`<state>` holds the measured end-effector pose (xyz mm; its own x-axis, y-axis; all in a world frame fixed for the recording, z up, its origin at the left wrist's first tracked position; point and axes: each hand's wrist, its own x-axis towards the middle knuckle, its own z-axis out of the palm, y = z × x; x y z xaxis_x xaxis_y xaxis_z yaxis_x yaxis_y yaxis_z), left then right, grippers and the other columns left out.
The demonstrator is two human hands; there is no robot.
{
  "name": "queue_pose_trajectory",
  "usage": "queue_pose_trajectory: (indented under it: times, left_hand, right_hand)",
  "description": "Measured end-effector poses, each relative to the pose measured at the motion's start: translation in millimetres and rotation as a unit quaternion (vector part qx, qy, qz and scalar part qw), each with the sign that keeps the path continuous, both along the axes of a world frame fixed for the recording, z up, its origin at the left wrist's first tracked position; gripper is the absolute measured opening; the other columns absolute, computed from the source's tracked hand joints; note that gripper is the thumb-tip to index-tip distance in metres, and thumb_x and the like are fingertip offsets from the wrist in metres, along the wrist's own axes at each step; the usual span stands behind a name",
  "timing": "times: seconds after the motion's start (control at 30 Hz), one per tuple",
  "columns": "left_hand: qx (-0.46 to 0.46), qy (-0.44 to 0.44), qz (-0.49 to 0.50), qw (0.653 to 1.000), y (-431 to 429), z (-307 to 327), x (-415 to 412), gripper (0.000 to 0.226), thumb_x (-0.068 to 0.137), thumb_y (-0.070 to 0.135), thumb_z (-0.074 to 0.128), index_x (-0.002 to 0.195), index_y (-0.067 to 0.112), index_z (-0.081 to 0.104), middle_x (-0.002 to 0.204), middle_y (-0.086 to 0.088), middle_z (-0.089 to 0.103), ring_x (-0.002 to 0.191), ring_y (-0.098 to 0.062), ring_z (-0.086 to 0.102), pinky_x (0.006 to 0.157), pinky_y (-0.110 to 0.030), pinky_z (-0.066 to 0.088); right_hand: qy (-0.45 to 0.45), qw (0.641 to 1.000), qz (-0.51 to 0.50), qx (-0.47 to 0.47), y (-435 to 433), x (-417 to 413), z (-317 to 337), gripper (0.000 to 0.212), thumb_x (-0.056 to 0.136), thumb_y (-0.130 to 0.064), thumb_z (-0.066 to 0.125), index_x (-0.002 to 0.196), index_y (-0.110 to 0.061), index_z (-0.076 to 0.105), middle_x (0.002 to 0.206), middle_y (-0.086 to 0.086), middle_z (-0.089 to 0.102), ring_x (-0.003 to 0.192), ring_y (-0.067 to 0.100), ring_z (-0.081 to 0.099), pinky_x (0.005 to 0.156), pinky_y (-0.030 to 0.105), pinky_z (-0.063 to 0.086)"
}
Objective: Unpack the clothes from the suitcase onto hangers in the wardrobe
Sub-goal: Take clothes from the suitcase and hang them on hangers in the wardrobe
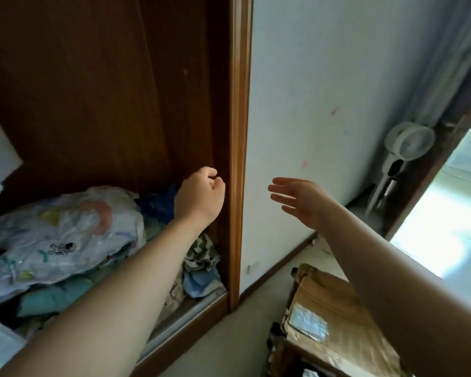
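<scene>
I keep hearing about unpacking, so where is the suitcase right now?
The suitcase sits on the floor at the lower right of the head view, just right of the wardrobe and its wooden frame, close to the white wall.

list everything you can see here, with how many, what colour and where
wardrobe: 1, dark brown wood, left half, open
plastic bag: 1, clear with coloured prints, on the heap in the wardrobe bottom
loose clothes: a heap, blue, green and patterned, wardrobe bottom under and beside the bag
wall: 1, white with small pink marks, right of the wardrobe
fan: 1, white, standing against the wall near the doorway
doorway: 1, dark frame, brightly lit, far right
suitcase: 1, tan and brown, on the floor, lower right
floor: pale beige, bottom centre
left hand: fingers curled, holding nothing visible, inside the wardrobe
right hand: fingers straight, raised before the wall
</scene>
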<state>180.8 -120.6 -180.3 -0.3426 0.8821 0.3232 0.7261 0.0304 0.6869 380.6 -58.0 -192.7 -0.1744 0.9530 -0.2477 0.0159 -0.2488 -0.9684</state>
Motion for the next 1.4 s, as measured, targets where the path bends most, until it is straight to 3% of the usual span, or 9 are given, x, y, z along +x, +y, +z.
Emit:
queue_pose_trajectory:
  times: [0.27, 0.4, 0.57, 0.83, 1.1, 1.2, 1.27, 1.33, 1.4]
  left_hand:
    - [-0.111, -0.043, -0.06, 0.991, 2, -102, 92, 0.031, 0.095, 0.03, 0.047, 0.119, 0.015, 0.062, 0.115, -0.003, 0.067, 0.103, -0.022, 0.062, 0.086, -0.034, 0.051]
    - [-0.192, -0.056, -0.084, 0.976, 7, -169, 129, 0.028, 0.093, 0.028, 0.049, 0.111, 0.013, 0.065, 0.111, -0.005, 0.069, 0.104, -0.026, 0.062, 0.088, -0.037, 0.051]
    - [-0.271, -0.075, -0.108, 0.954, 12, -256, 157, 0.02, 0.092, 0.023, 0.048, 0.089, 0.015, 0.066, 0.094, -0.005, 0.07, 0.092, -0.027, 0.063, 0.08, -0.034, 0.052]
    - [-0.372, -0.061, -0.156, 0.913, 12, -417, 195, 0.022, 0.09, 0.026, 0.048, 0.089, 0.018, 0.068, 0.095, -0.002, 0.071, 0.089, -0.026, 0.064, 0.082, -0.038, 0.055]
    - [-0.447, -0.113, -0.185, 0.868, -8, -575, 234, 0.024, 0.087, 0.012, 0.055, 0.067, 0.023, 0.058, 0.087, -0.011, 0.072, 0.089, -0.029, 0.068, 0.087, -0.042, 0.055]
    - [-0.474, -0.143, -0.193, 0.847, -18, -632, 249, 0.02, 0.089, 0.008, 0.055, 0.073, 0.017, 0.06, 0.088, -0.011, 0.069, 0.088, -0.028, 0.066, 0.086, -0.039, 0.056]
    - [-0.494, -0.154, -0.207, 0.83, -25, -666, 259, 0.007, 0.092, 0.01, 0.056, 0.09, 0.009, 0.063, 0.093, -0.012, 0.066, 0.085, -0.025, 0.064, 0.079, -0.033, 0.055]
    - [-0.508, -0.159, -0.211, 0.82, -29, -704, 267, 0.02, 0.091, 0.015, 0.06, 0.108, 0.007, 0.062, 0.102, -0.013, 0.068, 0.089, -0.024, 0.065, 0.085, -0.034, 0.054]
    - [-0.512, -0.139, -0.213, 0.821, -29, -734, 273, 0.032, 0.088, 0.023, 0.064, 0.117, 0.01, 0.061, 0.113, -0.01, 0.066, 0.103, -0.025, 0.064, 0.095, -0.041, 0.051]
  right_hand:
    - [-0.017, 0.992, -0.095, -0.078, -26, 111, -90, 0.031, 0.097, -0.006, 0.039, 0.116, -0.013, 0.062, 0.114, 0.002, 0.069, 0.099, 0.017, 0.065, 0.106, 0.04, 0.037]
    - [-0.021, 0.981, -0.139, -0.132, -45, 155, -147, 0.033, 0.097, -0.002, 0.04, 0.123, -0.009, 0.059, 0.115, 0.005, 0.067, 0.105, 0.021, 0.062, 0.104, 0.04, 0.04]
    - [-0.047, 0.965, -0.187, -0.179, -64, 192, -232, 0.031, 0.097, -0.003, 0.041, 0.118, -0.011, 0.063, 0.112, 0.003, 0.068, 0.109, 0.019, 0.061, 0.099, 0.037, 0.042]
    - [-0.077, 0.928, -0.263, -0.254, -99, 232, -398, 0.03, 0.096, -0.004, 0.042, 0.115, -0.011, 0.063, 0.109, 0.005, 0.068, 0.099, 0.02, 0.063, 0.086, 0.033, 0.047]
    - [-0.096, 0.888, -0.314, -0.323, -149, 250, -551, 0.029, 0.093, -0.002, 0.05, 0.118, -0.01, 0.064, 0.115, 0.011, 0.066, 0.106, 0.025, 0.061, 0.101, 0.041, 0.043]
    - [-0.09, 0.872, -0.339, -0.34, -165, 255, -612, 0.029, 0.095, -0.006, 0.044, 0.114, -0.012, 0.064, 0.117, 0.012, 0.066, 0.115, 0.029, 0.059, 0.105, 0.044, 0.04]
    - [-0.081, 0.861, -0.359, -0.35, -174, 257, -650, 0.027, 0.095, -0.011, 0.045, 0.114, -0.012, 0.065, 0.121, 0.014, 0.065, 0.12, 0.032, 0.056, 0.091, 0.037, 0.049]
    - [-0.074, 0.849, -0.372, -0.368, -179, 259, -686, 0.028, 0.094, -0.015, 0.045, 0.113, -0.008, 0.066, 0.125, 0.018, 0.061, 0.124, 0.034, 0.052, 0.082, 0.033, 0.049]
    - [-0.072, 0.846, -0.378, -0.369, -181, 263, -717, 0.029, 0.094, -0.014, 0.043, 0.111, -0.005, 0.065, 0.126, 0.017, 0.06, 0.125, 0.032, 0.052, 0.093, 0.038, 0.046]
